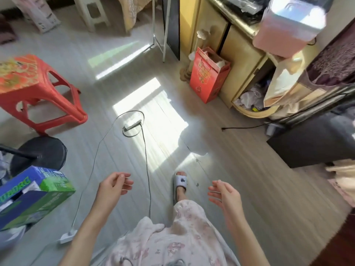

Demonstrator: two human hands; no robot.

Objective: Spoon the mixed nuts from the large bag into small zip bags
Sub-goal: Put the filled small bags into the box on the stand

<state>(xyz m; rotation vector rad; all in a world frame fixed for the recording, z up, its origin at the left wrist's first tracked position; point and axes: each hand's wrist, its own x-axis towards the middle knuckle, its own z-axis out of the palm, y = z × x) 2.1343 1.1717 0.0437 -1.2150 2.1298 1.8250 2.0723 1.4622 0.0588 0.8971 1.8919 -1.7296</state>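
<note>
The person stands on a pale floor (240, 169), both hands out in front and holding nothing. The left hand (115, 184) has loosely curled fingers; the right hand (223, 194) has its fingers relaxed and spread. No nut bag or zip bags show. A blue-green carton (32, 196) near the floor's left edge reads "UBORG". A red gift bag (208, 77) bears blurred gold writing.

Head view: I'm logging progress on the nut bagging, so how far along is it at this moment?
Nothing looks done: no nut bag, spoon or zip bags are in view. Nothing is in hand either: the left hand and right hand hang loosely curled and hold nothing while the person stands on the floor near a red stool and a power strip. All the spooning seems left.
</note>
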